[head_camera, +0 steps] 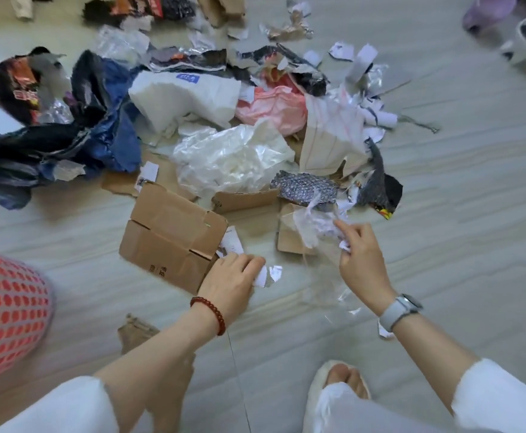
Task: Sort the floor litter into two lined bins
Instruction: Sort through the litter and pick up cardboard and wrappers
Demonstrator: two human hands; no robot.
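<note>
The left hand [232, 278] is pinching a small white paper scrap [261, 276] low over the floor [443, 245], just beside a flattened cardboard box [174, 237]. The right hand [360, 254] is gripping crumpled white paper and clear plastic film [318, 226] at the near edge of the litter pile [224, 120], which is lying spread across the floor. A red-lined mesh bin [8, 307] is standing at the far left.
</note>
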